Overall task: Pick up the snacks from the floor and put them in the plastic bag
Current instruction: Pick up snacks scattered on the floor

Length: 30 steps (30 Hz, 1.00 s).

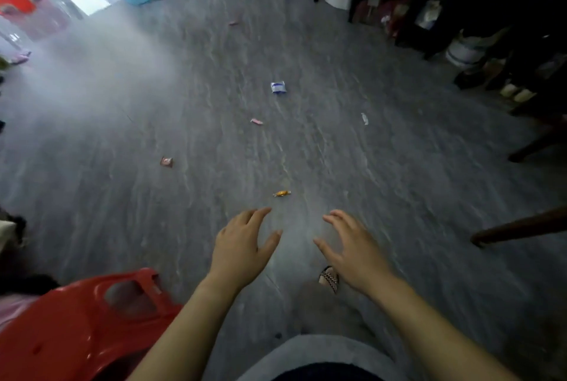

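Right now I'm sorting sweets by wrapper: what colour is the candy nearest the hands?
Orange-gold, twisted at both ends: the candy, clearest in the head view.

Grey streaked floor (122, 196), red plastic stool (70, 328), dark shelving (460, 12).

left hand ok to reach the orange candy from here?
Probably yes. The left hand is open and empty, and the orange candy lies on bare floor just beyond its fingertips, nothing between them. The red stool sits off to the side.
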### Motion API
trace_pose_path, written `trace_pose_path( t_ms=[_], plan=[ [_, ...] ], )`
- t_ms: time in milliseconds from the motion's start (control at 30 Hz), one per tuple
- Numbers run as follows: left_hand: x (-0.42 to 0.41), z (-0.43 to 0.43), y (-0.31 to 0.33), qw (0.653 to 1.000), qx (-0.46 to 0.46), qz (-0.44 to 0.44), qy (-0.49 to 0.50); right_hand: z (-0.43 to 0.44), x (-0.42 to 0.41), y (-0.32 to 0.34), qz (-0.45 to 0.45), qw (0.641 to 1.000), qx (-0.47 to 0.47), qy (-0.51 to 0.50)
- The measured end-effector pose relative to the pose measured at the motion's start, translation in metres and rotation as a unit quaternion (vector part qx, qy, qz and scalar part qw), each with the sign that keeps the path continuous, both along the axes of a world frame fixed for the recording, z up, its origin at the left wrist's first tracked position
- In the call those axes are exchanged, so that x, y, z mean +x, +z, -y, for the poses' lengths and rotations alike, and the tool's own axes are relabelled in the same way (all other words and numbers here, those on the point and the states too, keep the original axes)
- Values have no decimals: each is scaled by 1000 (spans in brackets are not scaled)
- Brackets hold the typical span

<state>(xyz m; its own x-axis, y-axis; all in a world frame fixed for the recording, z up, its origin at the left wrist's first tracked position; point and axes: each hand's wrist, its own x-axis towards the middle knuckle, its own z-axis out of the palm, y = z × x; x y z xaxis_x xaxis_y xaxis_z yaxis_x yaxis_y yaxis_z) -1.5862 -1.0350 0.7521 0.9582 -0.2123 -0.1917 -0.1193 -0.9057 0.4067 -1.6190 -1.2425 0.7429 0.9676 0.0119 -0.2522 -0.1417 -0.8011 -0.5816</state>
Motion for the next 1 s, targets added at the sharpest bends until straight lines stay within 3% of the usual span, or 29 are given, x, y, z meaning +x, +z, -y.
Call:
trace_pose_path(
  t_ms=[233, 600, 800, 1000],
  plan=[
    [114, 42, -2, 1000, 6, -15, -14, 45, 117, -4, -3, 999, -2, 45],
    [253, -7, -77, 997, 13, -61, 51, 17, 284, -70, -56, 992, -15, 109],
    [328, -33, -192, 990, 37, -107, 82, -7, 376, -184, -93, 983, -14, 156],
    [360, -34, -399, 981, 56, -144, 117, -26, 433, -398, -109, 964, -22, 241]
  ],
)
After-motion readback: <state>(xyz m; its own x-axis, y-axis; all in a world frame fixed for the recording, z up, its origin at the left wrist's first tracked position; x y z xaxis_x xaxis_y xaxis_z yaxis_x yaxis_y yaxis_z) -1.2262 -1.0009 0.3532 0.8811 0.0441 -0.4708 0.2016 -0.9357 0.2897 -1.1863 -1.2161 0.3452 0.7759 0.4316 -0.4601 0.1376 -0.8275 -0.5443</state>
